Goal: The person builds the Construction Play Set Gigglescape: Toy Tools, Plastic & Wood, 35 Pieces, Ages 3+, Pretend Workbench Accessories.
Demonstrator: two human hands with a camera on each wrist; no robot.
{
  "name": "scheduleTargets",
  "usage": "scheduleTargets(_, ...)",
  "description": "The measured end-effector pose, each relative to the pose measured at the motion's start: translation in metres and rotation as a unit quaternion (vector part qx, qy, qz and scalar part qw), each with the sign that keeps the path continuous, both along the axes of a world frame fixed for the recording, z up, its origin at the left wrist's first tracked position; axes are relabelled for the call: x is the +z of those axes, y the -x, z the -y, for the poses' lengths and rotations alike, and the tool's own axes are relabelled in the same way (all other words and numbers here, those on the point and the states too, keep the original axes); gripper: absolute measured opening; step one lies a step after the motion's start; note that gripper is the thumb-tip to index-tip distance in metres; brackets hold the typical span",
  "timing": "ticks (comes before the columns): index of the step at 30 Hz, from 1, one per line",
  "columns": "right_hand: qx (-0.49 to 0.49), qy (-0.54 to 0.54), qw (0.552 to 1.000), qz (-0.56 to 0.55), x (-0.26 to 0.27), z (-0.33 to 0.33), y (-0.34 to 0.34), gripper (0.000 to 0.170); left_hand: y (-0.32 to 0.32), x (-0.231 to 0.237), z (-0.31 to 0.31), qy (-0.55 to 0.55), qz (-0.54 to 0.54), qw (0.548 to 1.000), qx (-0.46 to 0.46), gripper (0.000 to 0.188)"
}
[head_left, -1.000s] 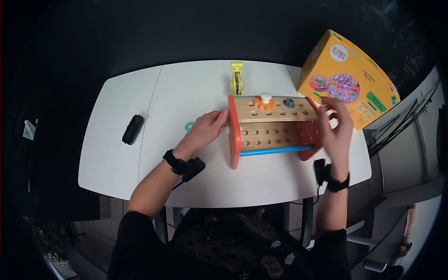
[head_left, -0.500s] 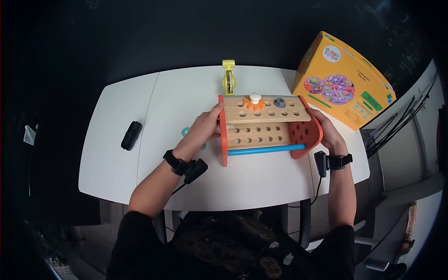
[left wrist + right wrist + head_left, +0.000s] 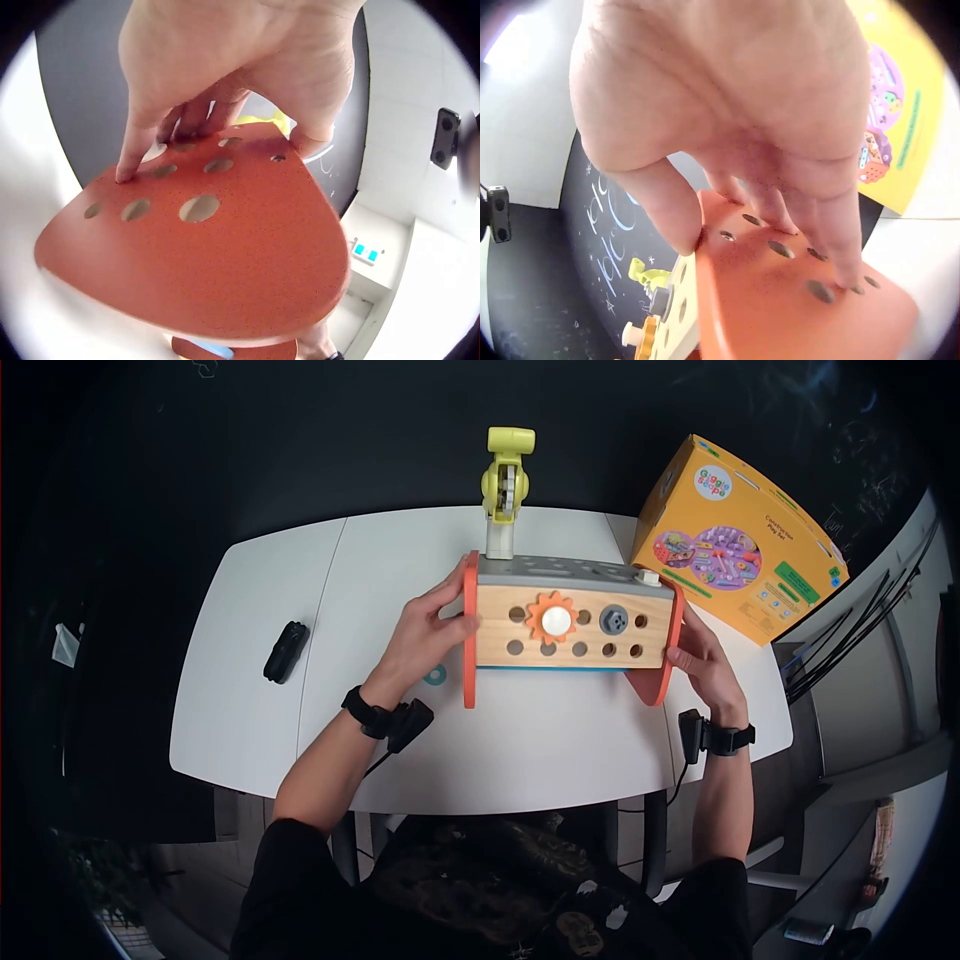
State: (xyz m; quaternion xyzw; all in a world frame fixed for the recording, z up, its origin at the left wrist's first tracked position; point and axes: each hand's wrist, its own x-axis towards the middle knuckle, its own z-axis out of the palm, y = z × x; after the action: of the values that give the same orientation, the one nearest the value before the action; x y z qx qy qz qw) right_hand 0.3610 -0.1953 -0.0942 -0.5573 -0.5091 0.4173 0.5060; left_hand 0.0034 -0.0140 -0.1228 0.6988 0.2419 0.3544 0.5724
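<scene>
A wooden toy workbench [image 3: 495, 630] with red end panels is tilted so its hole-dotted slat faces me in the head view. My left hand [image 3: 420, 638] grips the left end panel [image 3: 247, 255], thumb at the edge and fingers spread over the holed face. On the other side my right hand [image 3: 712, 668] holds the right end panel [image 3: 780, 292], thumb on its edge. An orange gear [image 3: 541, 635] with a white bolt head [image 3: 556, 621] and a grey screw [image 3: 614, 620] sit in the slat. From the grey top [image 3: 570, 569] rises a lime-green toy piece [image 3: 496, 488] on a white post.
A yellow toy box [image 3: 800, 540] stands tilted at the back right, close to my right hand. On the left of the white table [image 3: 245, 720] lies a black case [image 3: 286, 652]. A teal ring [image 3: 435, 674] lies near my left wrist.
My right hand has come down onto the right end panel. The workbench has tipped so its upper slat faces me, its grey top now shows, and the lime-green piece has risen with it.
</scene>
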Motion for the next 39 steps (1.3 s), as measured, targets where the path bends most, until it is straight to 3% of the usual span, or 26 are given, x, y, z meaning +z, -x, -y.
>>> scheduleTargets(6,-0.016,-0.016,1.0,0.013,-0.009,0.003,0.006,0.096,-0.002,-0.008,0.004,-0.009,0.039,0.999,-0.034,0.083)
scheduleTargets(17,0.002,0.002,0.999,0.041,-0.011,0.013,0.007,0.095,0.0,-0.026,0.002,-0.049,-0.005,0.998,-0.034,0.088)
scheduleTargets(19,0.004,0.01,0.999,0.05,-0.011,0.013,0.007,0.094,0.004,-0.021,0.0,-0.162,-0.071,0.984,-0.019,0.089)
scheduleTargets(20,0.007,0.006,0.998,0.056,-0.012,0.013,0.006,0.093,0.007,-0.017,0.0,-0.163,-0.071,0.984,-0.018,0.089)
scheduleTargets(23,0.007,-0.004,0.998,0.063,-0.012,0.013,0.008,0.092,0.018,-0.006,-0.002,-0.239,-0.12,0.963,-0.013,0.083)
scheduleTargets(25,0.002,-0.01,0.998,0.063,-0.012,0.013,0.011,0.091,0.031,-0.004,-0.01,-0.275,-0.262,0.925,-0.033,0.072)
scheduleTargets(26,-0.001,-0.004,0.998,0.064,-0.011,0.014,0.013,0.091,0.038,-0.009,-0.015,-0.276,-0.262,0.924,-0.035,0.072)
scheduleTargets(28,-0.007,0.003,0.998,0.065,-0.012,0.013,0.013,0.091,0.052,-0.028,-0.026,-0.35,-0.392,0.848,-0.073,0.061)
scheduleTargets(33,-0.008,-0.013,0.997,0.074,-0.015,0.012,0.014,0.091,0.068,-0.046,-0.029,-0.346,-0.421,0.835,-0.077,0.049)
scheduleTargets(39,-0.016,-0.007,0.998,0.064,-0.016,0.011,0.016,0.091,0.07,-0.031,-0.026,-0.346,-0.441,0.824,-0.087,0.037)
